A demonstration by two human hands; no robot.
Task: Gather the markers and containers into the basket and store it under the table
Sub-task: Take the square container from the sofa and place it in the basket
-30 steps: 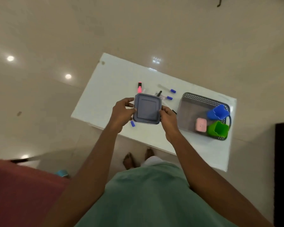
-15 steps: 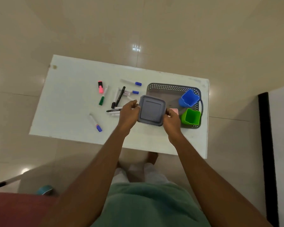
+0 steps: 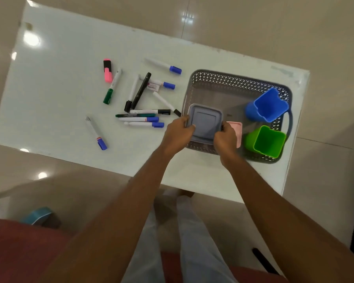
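While hands (image 3: 179, 133) grip it, lidded box (image 3: 205, 124) against pink container (image 3: 237, 129).

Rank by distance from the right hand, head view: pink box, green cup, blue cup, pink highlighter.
From the right hand:
1. Pink box: touching it, in the basket.
2. Green cup: just right, near corner of basket.
3. Blue cup: farther back, right side of basket.
4. Pink highlighter: far left on the table.
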